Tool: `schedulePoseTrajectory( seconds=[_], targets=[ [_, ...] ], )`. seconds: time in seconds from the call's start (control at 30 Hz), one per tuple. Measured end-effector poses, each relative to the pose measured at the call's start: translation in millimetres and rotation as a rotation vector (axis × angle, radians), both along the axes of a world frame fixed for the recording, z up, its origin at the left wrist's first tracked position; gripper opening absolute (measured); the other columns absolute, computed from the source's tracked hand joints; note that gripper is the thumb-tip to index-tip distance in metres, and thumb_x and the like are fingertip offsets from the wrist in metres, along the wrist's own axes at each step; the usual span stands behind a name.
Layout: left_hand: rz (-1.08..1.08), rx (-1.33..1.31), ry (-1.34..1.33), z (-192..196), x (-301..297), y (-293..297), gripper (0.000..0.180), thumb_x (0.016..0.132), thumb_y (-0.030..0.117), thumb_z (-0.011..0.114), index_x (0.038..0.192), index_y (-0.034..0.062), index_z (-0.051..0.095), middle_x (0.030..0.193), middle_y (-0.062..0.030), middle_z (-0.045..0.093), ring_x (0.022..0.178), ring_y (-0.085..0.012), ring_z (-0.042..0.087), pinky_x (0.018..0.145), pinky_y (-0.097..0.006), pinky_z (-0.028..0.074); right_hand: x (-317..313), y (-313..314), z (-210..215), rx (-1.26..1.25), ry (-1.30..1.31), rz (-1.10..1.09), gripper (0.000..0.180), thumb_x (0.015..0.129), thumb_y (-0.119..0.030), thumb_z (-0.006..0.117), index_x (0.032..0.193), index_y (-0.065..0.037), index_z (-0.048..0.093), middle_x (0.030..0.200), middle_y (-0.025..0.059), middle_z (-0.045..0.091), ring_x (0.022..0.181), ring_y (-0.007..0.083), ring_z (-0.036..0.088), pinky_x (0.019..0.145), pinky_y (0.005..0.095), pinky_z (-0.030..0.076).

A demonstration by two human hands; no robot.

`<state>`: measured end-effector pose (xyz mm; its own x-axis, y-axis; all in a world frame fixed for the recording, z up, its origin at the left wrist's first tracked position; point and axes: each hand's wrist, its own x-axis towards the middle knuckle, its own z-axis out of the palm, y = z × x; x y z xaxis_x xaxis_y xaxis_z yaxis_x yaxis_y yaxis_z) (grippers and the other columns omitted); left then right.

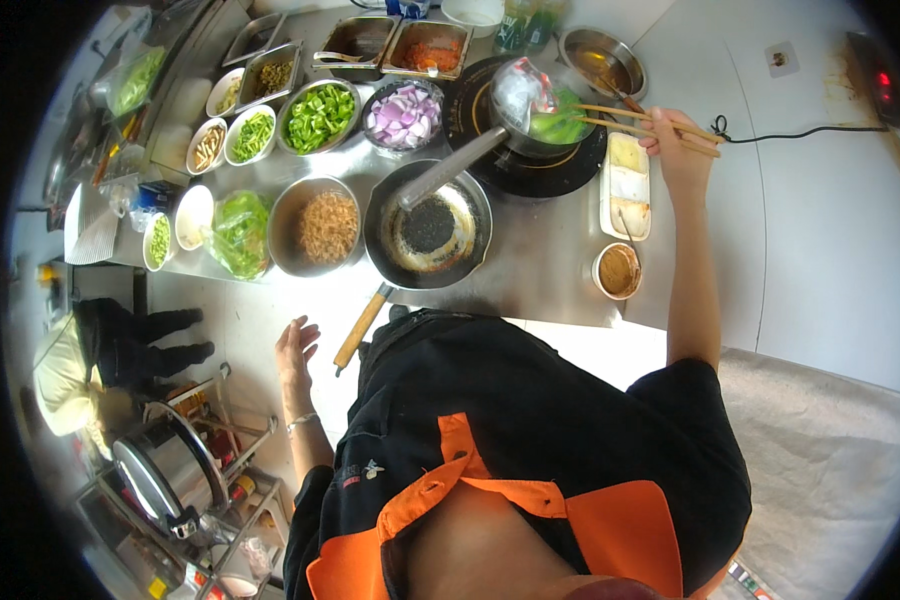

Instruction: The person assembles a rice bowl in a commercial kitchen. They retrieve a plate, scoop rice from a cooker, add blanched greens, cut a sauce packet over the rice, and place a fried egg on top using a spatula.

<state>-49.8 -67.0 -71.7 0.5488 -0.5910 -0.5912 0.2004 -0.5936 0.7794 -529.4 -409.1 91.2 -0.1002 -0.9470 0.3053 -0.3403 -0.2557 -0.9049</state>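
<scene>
My right hand [678, 152] is closed around a pair of long wooden chopsticks [620, 121], whose tips reach into a pot. That pot [518, 143] sits on a round black cooktop [570, 180], its long metal handle pointing toward me. Green leafy vegetables [558, 122] show inside it, beside something whitish that I cannot make out through the glare. My left hand [295, 350] hangs in front of the counter with its fingers apart, holding nothing. Nearest to it is the wooden handle [362, 327] of a dark frying pan [382, 243], which has a blackened bottom.
Bowls of chopped green peppers [320, 118], purple onions [404, 115] and brown shreds [328, 228] line the counter. A seasoning tray [610, 205] and sauce cup [616, 271] stand at right. Behind the cooktop is a pan of liquid [602, 65]. Another person [80, 370] stands far left.
</scene>
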Motion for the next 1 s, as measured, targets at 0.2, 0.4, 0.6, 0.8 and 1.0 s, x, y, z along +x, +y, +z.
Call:
schedulePoseTrajectory(
  seconds=[0.2, 0.4, 0.6, 0.8, 1.0],
  targets=[
    [-0.032, -0.004, 0.02, -2.0, -1.6, -6.5, 0.049, 0.095, 0.042, 0.052, 0.123, 0.0028, 0.058, 0.107, -0.0139, 0.066, 0.098, -0.0219, 0.062, 0.085, -0.035, 0.047, 29.6, 6.2, -13.4, 0.113, -0.012, 0.104, 0.027, 0.091, -0.022, 0.063, 0.094, 0.005, 0.067, 0.079, 0.0121, 0.069, 0.059, 0.0125, 0.064, 0.054, 0.0218, 0.051],
    [-0.006, 0.01, 0.024, -6.0, 2.2, -3.2, 0.044, 0.095, 0.037, 0.052, 0.123, 0.0033, 0.058, 0.106, -0.013, 0.066, 0.098, -0.0214, 0.061, 0.084, -0.036, 0.047, 14.8, 10.1, 17.8, 0.106, 0.056, 0.071, 0.027, 0.091, -0.023, 0.064, 0.09, 0.004, 0.067, 0.075, 0.01, 0.067, 0.058, 0.0104, 0.062, 0.054, 0.0203, 0.05],
    [-0.014, 0.018, 0.058, -11.9, -1.1, 0.9, 0.045, 0.094, 0.037, 0.053, 0.123, 0.0034, 0.058, 0.106, -0.0128, 0.066, 0.097, -0.0212, 0.061, 0.084, -0.036, 0.047, 19.2, 5.1, 10.0, 0.177, 0.054, 0.11, 0.025, 0.088, -0.023, 0.068, 0.087, 0.002, 0.068, 0.072, 0.0068, 0.066, 0.056, 0.0077, 0.058, 0.051, 0.0192, 0.045],
    [-0.015, -0.005, 0.033, -11.1, -1.9, -1.1, 0.044, 0.094, 0.037, 0.054, 0.122, 0.0036, 0.058, 0.105, -0.0125, 0.066, 0.096, -0.0209, 0.062, 0.083, -0.035, 0.048, 6.3, 7.7, 16.6, 0.083, 0.09, 0.051, 0.022, 0.086, -0.02, 0.07, 0.088, 0.003, 0.068, 0.074, 0.0066, 0.067, 0.058, 0.0079, 0.059, 0.052, 0.019, 0.047],
    [-0.018, 0.015, 0.048, -10.4, -6.2, -0.9, 0.045, 0.093, 0.038, 0.055, 0.121, 0.0034, 0.059, 0.103, -0.012, 0.067, 0.094, -0.02, 0.062, 0.083, -0.034, 0.048, 13.4, 12.2, 10.8, 0.106, 0.022, 0.142, 0.022, 0.088, -0.019, 0.068, 0.089, 0.003, 0.069, 0.074, 0.0069, 0.067, 0.057, 0.0078, 0.059, 0.053, 0.019, 0.047]
  ],
)
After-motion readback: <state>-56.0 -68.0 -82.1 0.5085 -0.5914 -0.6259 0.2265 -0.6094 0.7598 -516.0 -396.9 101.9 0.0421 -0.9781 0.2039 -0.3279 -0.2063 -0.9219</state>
